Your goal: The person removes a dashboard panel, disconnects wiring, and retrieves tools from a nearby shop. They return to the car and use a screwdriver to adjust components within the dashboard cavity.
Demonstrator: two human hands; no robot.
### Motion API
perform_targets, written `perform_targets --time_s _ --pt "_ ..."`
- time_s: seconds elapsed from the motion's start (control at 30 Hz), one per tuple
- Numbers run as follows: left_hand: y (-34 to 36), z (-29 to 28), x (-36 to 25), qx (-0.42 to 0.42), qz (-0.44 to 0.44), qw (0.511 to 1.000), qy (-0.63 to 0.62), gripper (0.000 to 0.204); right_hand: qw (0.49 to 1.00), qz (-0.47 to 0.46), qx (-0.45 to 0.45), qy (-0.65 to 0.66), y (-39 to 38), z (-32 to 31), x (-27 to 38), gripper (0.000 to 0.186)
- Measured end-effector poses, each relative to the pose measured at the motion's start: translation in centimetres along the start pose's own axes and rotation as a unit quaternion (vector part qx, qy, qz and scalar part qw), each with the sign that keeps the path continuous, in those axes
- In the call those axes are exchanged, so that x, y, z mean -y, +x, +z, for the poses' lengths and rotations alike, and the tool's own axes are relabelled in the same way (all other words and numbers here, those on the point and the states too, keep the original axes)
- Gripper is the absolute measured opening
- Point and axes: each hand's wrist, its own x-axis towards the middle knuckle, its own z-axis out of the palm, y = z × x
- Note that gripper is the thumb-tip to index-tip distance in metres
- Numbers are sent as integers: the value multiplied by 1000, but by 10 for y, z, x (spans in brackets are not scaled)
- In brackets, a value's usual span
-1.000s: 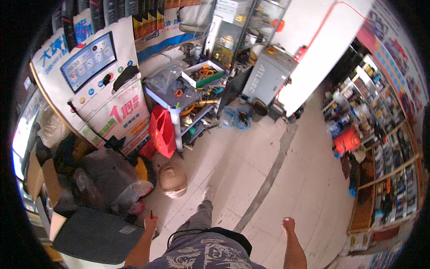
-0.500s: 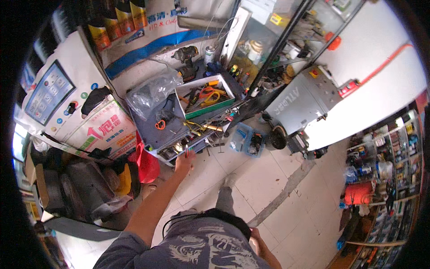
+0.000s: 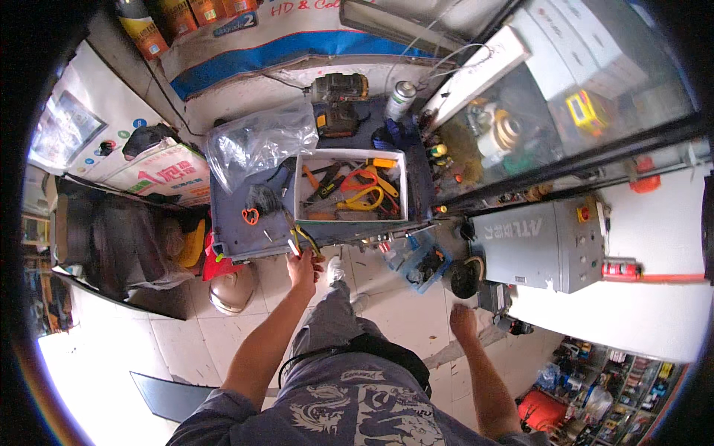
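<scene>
My left hand (image 3: 303, 270) is at the front edge of the workbench (image 3: 223, 223), fingers closed. A short white, slim piece (image 3: 293, 246) sticks up from it; its kind is too small to tell. Right beside these fingers, pliers with yellow-and-black handles (image 3: 308, 239) hang at the bench edge. My right hand (image 3: 462, 321) hangs low over the floor at the right, curled into a loose fist with nothing showing in it. On the bench stands an open white box (image 3: 300, 195) of hand tools, with yellow-handled (image 3: 364, 202) and red-handled ones inside.
A cordless drill (image 3: 338, 104), a spray can (image 3: 401, 98) and a clear plastic bag (image 3: 264, 141) lie behind the box. Orange-handled scissors (image 3: 250, 216) lie left of it. A blue bin (image 3: 425, 279), a black pot (image 3: 465, 279) and a grey machine cabinet (image 3: 528, 241) stand right. A helmet (image 3: 232, 290) sits below.
My view has turned and come closer to the bench. My right hand has swung out from beside my body to the right. My left hand stays at the bench edge, now beside the pliers.
</scene>
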Motion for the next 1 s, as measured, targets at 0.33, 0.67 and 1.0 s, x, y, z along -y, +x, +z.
perform_targets --time_s 0.33,0.67,1.0 --pt "-79 -53 -32 78 17 995 -66 20 951 -254 -134 112 341 -195 242 40" --pt "-103 -45 -69 130 32 968 -212 54 921 -315 -69 219 385 -216 207 31" --pt "-112 25 -47 225 1 952 -210 61 796 -112 177 567 259 -230 97 23"
